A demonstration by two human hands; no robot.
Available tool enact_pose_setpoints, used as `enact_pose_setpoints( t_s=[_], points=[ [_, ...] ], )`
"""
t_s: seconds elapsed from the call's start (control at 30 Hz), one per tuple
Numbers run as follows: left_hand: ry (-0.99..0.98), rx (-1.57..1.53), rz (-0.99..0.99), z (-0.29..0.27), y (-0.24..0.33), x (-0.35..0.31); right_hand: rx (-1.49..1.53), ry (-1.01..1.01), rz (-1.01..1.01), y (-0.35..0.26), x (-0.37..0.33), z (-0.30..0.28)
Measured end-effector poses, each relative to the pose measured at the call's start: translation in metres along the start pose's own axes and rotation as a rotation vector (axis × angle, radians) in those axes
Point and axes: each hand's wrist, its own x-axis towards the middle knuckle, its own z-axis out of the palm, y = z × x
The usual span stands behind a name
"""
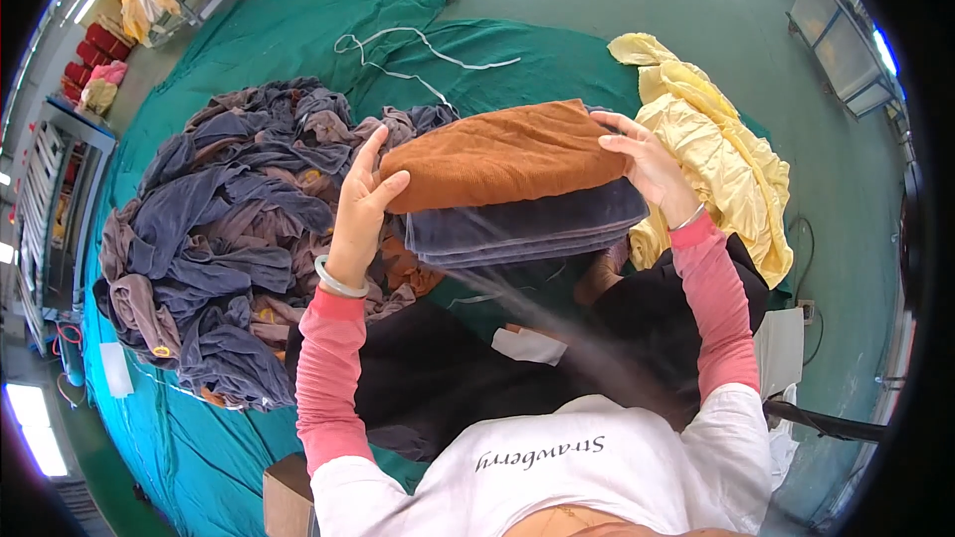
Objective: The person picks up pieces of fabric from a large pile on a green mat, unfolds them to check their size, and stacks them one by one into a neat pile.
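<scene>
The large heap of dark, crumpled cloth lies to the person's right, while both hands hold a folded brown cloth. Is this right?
Not quite: the head view shows the heap on the person's left. The left hand and right hand do hold the folded brown cloth.

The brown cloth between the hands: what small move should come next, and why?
Perhaps ease the brown cloth slightly right, to square it with the folded dark stack below: in this view its left end juts past the stack's, and the left hand and right hand touch its opposite ends.
</scene>
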Motion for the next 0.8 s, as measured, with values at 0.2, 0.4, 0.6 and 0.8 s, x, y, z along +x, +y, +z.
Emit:
enact_pose_setpoints(
  t_s=[0.2, 0.4, 0.6, 0.8],
  points=[
    [-0.043, -0.021, -0.020, 0.005, 0.023, 0.002, 0.119, 0.025, -0.047, -0.017, 0.008, -0.001],
    [-0.087, 0.094, 0.017, 0.004, 0.025, -0.005, 0.138, -0.066, 0.072, -0.017, -0.001, 0.003],
    [-0.171, 0.203, -0.113, -0.006, 0.021, -0.024, 0.084, -0.027, 0.191, -0.002, -0.016, -0.004],
    [-0.212, 0.162, -0.169, -0.011, -0.002, -0.028, -0.234, -0.104, 0.202, 0.000, -0.013, -0.001]
  ],
)
